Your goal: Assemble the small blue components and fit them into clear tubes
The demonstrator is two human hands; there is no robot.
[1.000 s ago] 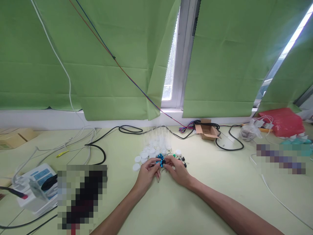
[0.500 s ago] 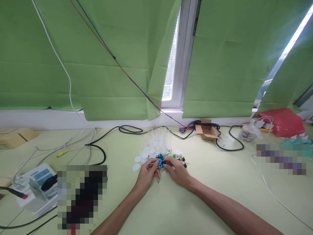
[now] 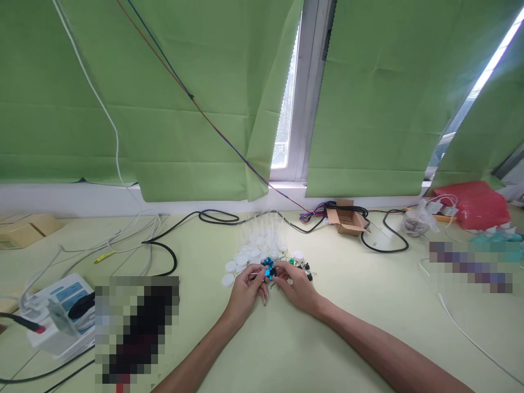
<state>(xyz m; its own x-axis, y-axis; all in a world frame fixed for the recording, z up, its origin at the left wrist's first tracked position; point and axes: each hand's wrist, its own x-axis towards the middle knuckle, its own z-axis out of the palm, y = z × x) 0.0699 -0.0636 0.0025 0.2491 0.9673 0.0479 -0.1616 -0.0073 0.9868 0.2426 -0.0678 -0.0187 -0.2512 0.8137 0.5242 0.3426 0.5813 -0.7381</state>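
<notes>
Hanging at the back, a big green curtain [image 3: 368, 109] goes up past the top. Below it is a wide, pale table [image 3: 286, 355]. Far over on the right lies a red plastic bundle [image 3: 470, 204]. In the middle, a left hand [image 3: 248, 286] and a right hand [image 3: 301, 289] are close together. Round white lids [image 3: 231, 266] lie past the left hand. A small blue piece [image 3: 269, 274] with a black part [image 3: 274, 271] is between the two hands. The left finger and thumb pinch its blue side, and the right finger and thumb pinch its black side. A tiny green piece [image 3: 291, 261] lies just past the right fingers.
</notes>
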